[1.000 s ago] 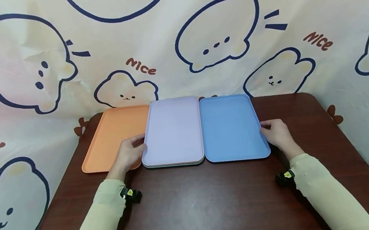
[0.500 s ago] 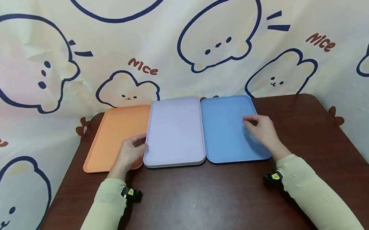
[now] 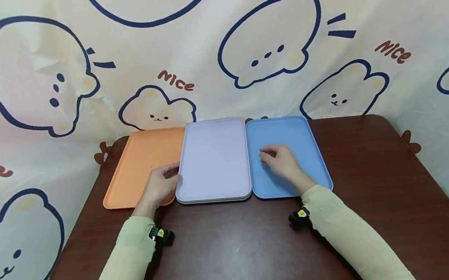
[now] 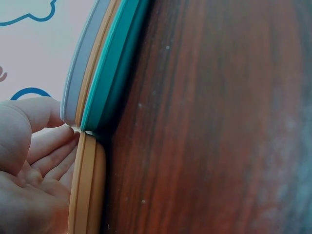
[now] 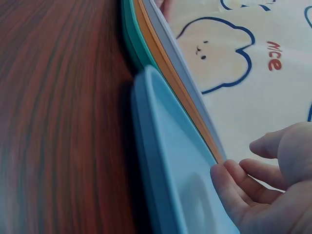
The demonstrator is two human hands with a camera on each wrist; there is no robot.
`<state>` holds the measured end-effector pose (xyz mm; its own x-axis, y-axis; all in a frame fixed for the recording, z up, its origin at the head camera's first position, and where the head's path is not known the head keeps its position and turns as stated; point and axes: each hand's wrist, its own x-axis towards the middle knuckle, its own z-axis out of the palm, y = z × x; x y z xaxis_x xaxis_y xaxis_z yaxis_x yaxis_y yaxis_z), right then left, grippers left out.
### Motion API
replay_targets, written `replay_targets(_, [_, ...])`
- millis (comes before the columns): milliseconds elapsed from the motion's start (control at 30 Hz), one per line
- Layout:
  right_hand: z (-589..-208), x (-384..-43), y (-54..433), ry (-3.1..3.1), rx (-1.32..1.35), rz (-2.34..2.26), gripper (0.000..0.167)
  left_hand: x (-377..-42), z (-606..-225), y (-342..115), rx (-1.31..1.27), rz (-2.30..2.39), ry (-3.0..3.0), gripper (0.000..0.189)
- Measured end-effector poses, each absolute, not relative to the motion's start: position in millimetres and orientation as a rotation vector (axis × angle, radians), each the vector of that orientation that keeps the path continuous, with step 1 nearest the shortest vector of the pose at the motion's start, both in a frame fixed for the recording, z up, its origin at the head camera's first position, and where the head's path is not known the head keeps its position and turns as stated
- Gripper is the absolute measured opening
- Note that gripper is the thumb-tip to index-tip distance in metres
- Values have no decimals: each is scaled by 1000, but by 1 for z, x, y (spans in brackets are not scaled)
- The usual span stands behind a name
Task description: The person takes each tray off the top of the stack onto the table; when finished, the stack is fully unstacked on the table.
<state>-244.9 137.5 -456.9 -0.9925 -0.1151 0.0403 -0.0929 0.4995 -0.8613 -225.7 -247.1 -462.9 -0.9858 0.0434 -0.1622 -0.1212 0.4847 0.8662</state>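
A stack of trays stands mid-table, topped by a lavender tray (image 3: 212, 159). In the left wrist view an orange tray (image 4: 96, 58) and a teal tray (image 4: 114, 73) show beneath it. My left hand (image 3: 158, 185) rests at the stack's left edge, thumb touching the lavender rim and fingers loosely extended. Under that hand lies a single orange tray (image 3: 144, 157). To the right of the stack lies a blue tray (image 3: 279, 130). Above it hovers my right hand (image 3: 283, 162), thumb and fingers apart, holding nothing, near the stack's right edge.
The dark wooden table (image 3: 228, 253) extends in front of the trays and to their right. A cream cloth (image 3: 269, 98) with cartoon bears hangs behind the table and along its sides. Small cameras are strapped to both wrists.
My right hand has left the blue tray's right edge and moved left across it towards the stack. The left hand stays at the stack's left edge, and the trays keep their places.
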Motion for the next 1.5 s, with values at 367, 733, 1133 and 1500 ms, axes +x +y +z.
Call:
replay_targets(367, [-467, -255, 99, 2687, -133, -1530, 37, -225, -463, -248, -87, 1522, 2558, 55])
replay_targets(733, [-470, -253, 83, 2890, -27, -1445, 24, -226, -462, -249, -83, 1488, 2581, 51])
replay_targets(1133, [-458, -250, 88, 2970, 13, -1543, 31, -227, -463, -250, -34, 1498, 2609, 46])
replay_targets(1500, [-465, -243, 117, 2950, 157, -1798, 27, -224, -462, -250, 8, 1510, 2543, 53])
